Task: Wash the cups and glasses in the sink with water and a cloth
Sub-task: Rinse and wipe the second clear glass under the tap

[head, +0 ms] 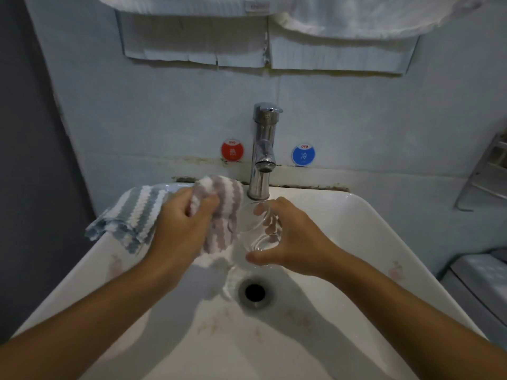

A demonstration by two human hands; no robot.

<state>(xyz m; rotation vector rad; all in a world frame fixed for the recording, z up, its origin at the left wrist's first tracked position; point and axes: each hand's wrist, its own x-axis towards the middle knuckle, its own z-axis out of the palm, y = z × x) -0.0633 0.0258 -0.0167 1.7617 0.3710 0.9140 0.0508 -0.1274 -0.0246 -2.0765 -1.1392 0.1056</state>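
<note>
Over the white sink (370, 231), my right hand (293, 237) grips a clear drinking glass (255, 231), tilted with its mouth toward the left. My left hand (178, 226) is closed on a bunched pink-and-white striped cloth (222, 212), which presses against the glass's left side. Both hang just in front of the chrome tap (264, 152), above the drain (255, 293). I see no stream from the spout; the basin around the drain looks wet.
A blue-and-white striped cloth (131, 215) lies draped over the sink's back left rim. Red (232, 150) and blue (303, 154) round stickers flank the tap on the wall. A metal rack (488, 174) hangs at the right, with a grey ledge (477, 278) below it.
</note>
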